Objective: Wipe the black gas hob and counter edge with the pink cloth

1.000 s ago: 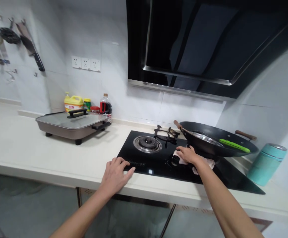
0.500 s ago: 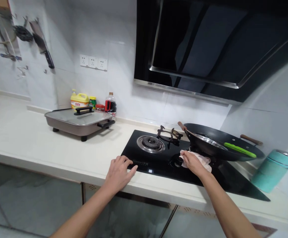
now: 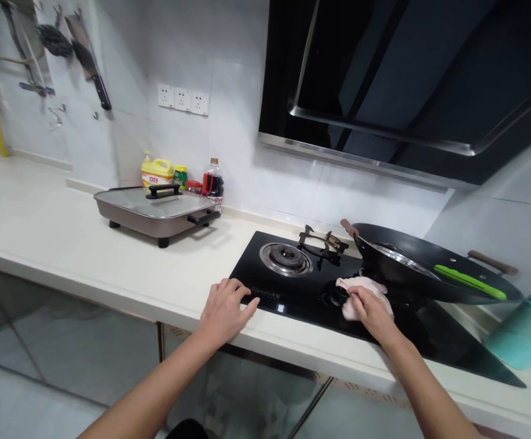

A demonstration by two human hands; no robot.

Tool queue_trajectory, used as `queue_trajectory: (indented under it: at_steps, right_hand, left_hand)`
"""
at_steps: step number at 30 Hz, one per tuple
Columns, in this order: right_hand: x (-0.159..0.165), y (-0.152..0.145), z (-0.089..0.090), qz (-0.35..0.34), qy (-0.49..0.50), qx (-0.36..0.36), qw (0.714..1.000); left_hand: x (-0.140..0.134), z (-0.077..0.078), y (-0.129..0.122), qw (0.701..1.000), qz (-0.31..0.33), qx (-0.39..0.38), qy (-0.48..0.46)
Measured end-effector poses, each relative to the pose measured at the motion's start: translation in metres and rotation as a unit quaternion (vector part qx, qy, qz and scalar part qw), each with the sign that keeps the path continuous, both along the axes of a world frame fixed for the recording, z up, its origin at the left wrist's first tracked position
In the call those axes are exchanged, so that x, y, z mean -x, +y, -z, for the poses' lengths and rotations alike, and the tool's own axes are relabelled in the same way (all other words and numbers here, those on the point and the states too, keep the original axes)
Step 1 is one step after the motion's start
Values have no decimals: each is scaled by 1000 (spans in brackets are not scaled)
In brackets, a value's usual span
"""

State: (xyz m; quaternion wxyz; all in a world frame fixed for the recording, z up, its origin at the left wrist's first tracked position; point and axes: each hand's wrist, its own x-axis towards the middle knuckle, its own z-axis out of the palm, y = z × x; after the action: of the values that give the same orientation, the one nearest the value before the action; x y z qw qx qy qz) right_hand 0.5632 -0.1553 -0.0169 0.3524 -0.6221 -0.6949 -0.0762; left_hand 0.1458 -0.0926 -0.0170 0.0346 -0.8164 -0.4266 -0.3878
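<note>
My right hand [image 3: 371, 311] is closed on a pale pink cloth [image 3: 371, 285], pressed near a control knob [image 3: 337, 295] of the black glass gas stove [image 3: 302, 302]. Part of the cloth lies bunched behind and below my fingers. My left hand [image 3: 226, 312] rests with fingers apart on the counter's front part, fingertips on the stove's left front corner. A round burner [image 3: 286, 259] without its grate sits behind, between the hands. The black pot grate [image 3: 322, 244] stands at the stove's back edge.
A black wok [image 3: 402, 271] with wooden handles and a bright green-handled utensil [image 3: 470, 281] covers the stove's right side. A teal flask [image 3: 523, 332] stands beyond. To the left are a lidded electric pan [image 3: 150, 222] and several bottles. The range hood [image 3: 375, 79] hangs above.
The view has shifted a little, so things sit further right and slightly higher. My right hand has changed its grip, and more of the cloth shows around the fingers. My left hand stays put.
</note>
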Motion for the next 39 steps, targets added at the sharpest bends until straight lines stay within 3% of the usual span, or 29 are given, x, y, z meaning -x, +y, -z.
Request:
queue_trajectory:
  at_steps: [8, 14, 18, 22, 25, 29, 34, 36, 39]
  right_hand:
    - [35, -34, -11, -26, 186, 100, 977]
    - [40, -83, 7, 43, 182, 50, 981]
    - [23, -106, 16, 123, 246, 7, 961]
    - [11, -91, 13, 201, 134, -32, 970]
    - [14, -67, 7, 209, 39, 49, 976]
    - [31, -40, -6, 211, 11, 171, 962]
    - [66, -26, -17, 199, 8, 185, 962]
    - [90, -23, -16, 166, 12, 177, 970]
    - [135, -9, -16, 64, 14, 150, 987]
  left_hand:
    - [0, -2, 0, 1000, -12, -4, 21]
    - [0, 0, 1, 1000, -5, -13, 21]
    - [-1, 2, 2, 999, -9, -26, 19]
    - [-2, 3, 2, 999, -8, -31, 18]
    - [-2, 3, 1, 999, -8, -29, 22]
    - [-2, 2, 0, 999, -8, -25, 23]
    - [-4, 0, -2, 999, -11, -32, 22]
    - [-4, 1, -1, 999, -11, -33, 27]
    - [-4, 3, 0, 999, -17, -40, 33]
